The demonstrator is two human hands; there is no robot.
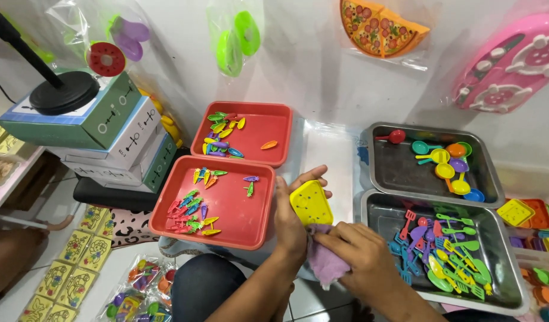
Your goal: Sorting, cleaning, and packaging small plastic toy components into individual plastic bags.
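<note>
1. While the head camera looks down, a white wall (322,65) fills the background and a pale tiled floor (59,203) shows at lower left.
2. Clear plastic bags hang on that wall: one with a purple and a red toy piece (116,45), one with green pieces (238,36), one with toy pizza slices (382,27); a pink toy stove top (513,65) sits at the far right.
3. At left, stacked boxes (101,131) — green and white, with small line drawings on their sides — carry a black round stand (62,92).
4. On the floor lie yellow patterned cards (77,250) and bagged colourful toys (140,289).
5. Two red trays (268,128) hold small plastic carrots and vegetables; two metal trays (399,173) at right hold toy spoons and toy spatulas and forks.
6. The left hand (292,214) is closed around a yellow square toy plate (311,203), fingers behind it and thumb in front, held between the trays above the lap.
7. The right hand (358,256) grips a purple cloth (325,259) tightly, pressed against the plate's lower edge.
</note>
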